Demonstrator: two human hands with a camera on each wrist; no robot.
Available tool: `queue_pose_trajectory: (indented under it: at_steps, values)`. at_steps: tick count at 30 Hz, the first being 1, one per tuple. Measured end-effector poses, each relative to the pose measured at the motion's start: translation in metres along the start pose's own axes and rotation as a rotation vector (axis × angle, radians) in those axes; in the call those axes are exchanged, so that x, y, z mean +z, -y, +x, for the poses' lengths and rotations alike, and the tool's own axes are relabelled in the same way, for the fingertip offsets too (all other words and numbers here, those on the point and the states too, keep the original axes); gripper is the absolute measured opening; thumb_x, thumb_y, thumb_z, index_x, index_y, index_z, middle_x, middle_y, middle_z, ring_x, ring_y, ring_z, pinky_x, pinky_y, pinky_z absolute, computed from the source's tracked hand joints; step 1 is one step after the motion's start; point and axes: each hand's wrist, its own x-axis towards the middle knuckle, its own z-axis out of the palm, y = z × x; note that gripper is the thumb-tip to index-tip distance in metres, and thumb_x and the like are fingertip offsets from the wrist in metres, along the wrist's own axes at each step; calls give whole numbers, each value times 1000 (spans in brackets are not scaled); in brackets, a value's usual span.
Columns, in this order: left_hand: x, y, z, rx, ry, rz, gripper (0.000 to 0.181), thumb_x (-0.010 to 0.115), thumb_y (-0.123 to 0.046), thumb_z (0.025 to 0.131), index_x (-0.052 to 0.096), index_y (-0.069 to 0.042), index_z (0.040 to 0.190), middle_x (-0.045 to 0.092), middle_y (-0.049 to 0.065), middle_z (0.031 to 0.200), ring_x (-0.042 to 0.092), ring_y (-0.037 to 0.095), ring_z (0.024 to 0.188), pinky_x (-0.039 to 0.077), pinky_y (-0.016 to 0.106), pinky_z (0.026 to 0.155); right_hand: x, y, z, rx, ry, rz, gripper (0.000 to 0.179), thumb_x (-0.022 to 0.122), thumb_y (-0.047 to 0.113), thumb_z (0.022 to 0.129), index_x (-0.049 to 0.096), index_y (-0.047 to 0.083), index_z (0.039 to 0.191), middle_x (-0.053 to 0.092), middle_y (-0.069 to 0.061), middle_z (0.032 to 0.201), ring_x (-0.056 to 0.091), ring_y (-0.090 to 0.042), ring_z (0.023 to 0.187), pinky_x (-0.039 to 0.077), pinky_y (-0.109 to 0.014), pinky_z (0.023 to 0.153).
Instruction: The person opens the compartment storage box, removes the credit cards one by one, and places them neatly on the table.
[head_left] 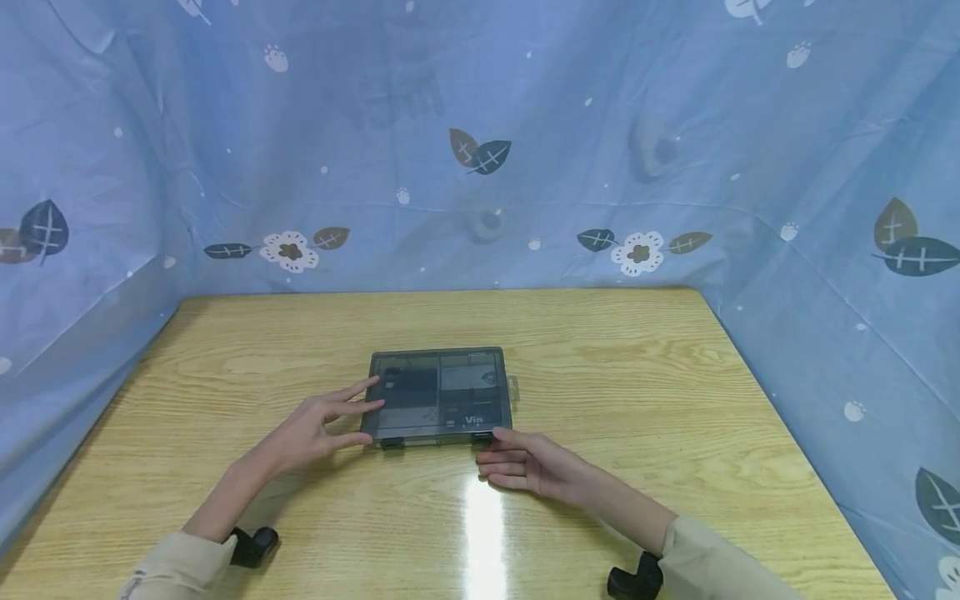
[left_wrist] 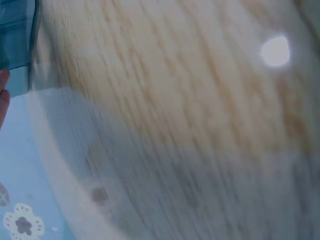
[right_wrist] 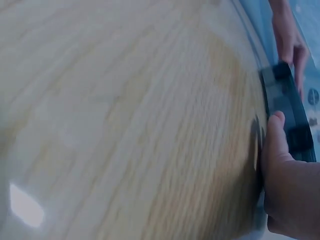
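Observation:
A flat, dark see-through plastic compartment case (head_left: 438, 396) lies on the table with its lid down. Two black latches sit along its front side. At the case's left side is my left hand (head_left: 318, 425), fingers spread and fairly straight, fingertips over the lid's left edge and thumb at the front left corner. My right hand (head_left: 536, 467) is by the front right corner; its thumb touches the front edge near a latch, and the other fingers bend loosely in front. In the right wrist view, the thumb (right_wrist: 276, 132) lies against the case's front side.
The case stands on a glossy wood-grain table (head_left: 637, 375) with a bright light reflection near the front. A blue patterned cloth (head_left: 480, 100) hangs behind the table and along both sides. Black wrist mounts (head_left: 636, 577) show below both hands. A small clear tab sticks out from the case's right side.

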Motion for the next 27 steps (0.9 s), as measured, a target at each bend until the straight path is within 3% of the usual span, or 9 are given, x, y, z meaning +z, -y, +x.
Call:
queue_pose_trajectory:
  at_steps: [5, 10, 16, 21, 27]
  values:
    - [-1, 0, 1, -8, 8, -25, 51, 72, -34, 85, 61, -12, 130, 36, 13, 151, 42, 37, 130, 50, 51, 93, 12, -4, 7, 9, 2, 102, 63, 47, 28, 103, 26, -18, 140, 46, -32, 135, 45, -40, 128, 40, -39, 107]
    - [-3, -3, 4, -33, 39, -54, 52, 70, -38, 85, 60, -15, 131, 33, 9, 153, 42, 35, 131, 49, 49, 94, 17, -6, 12, -1, 4, 156, 59, 45, 28, 103, 30, -17, 138, 56, -27, 126, 48, -38, 126, 41, -39, 106]
    - [-6, -5, 5, -76, 63, -89, 53, 70, -40, 85, 60, -16, 131, 31, 8, 154, 37, 35, 135, 47, 49, 97, 18, -9, 15, -22, 4, 209, 56, 42, 24, 104, 30, -20, 137, 50, -32, 130, 48, -39, 125, 41, -38, 106]
    - [-6, -6, 4, -82, 72, -84, 54, 69, -41, 85, 60, -14, 131, 31, 9, 154, 38, 35, 133, 47, 50, 97, 26, -12, 18, -67, -70, 215, 51, 42, 17, 97, 34, -20, 131, 66, -21, 107, 62, -33, 110, 44, -40, 104]
    - [-7, -5, 4, -84, 68, -83, 54, 70, -39, 85, 60, -13, 131, 32, 9, 153, 41, 36, 132, 48, 50, 96, 39, -15, 22, -132, -197, 207, 47, 38, 13, 90, 41, -20, 123, 70, -9, 83, 69, -21, 86, 52, -38, 94]
